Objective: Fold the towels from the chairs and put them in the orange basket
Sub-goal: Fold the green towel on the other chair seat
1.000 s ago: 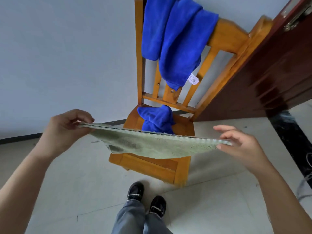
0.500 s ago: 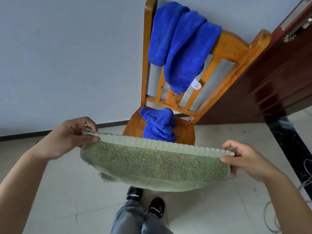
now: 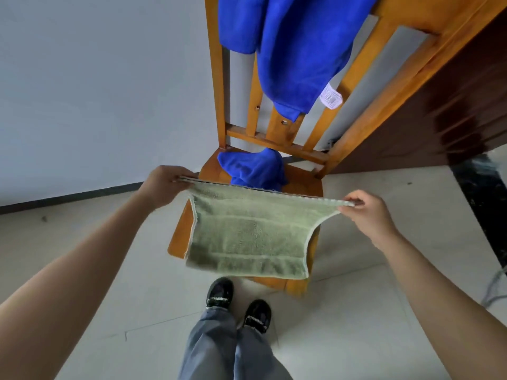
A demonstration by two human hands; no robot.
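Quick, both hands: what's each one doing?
Left hand: pinching the green towel at its top corner.
Right hand: pinching the opposite top corner.

The person wears loose blue-grey trousers [image 3: 219, 349] with soft folds down the legs. The left shoe [image 3: 219, 292] and right shoe [image 3: 258, 314] are black, each with a pale shiny band across the top. Both forearms [image 3: 82, 270] are bare.

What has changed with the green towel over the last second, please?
The green towel, held almost level before, now hangs down from its top edge. The left hand and right hand still pinch its upper corners. Both blue towels stayed on the chair.
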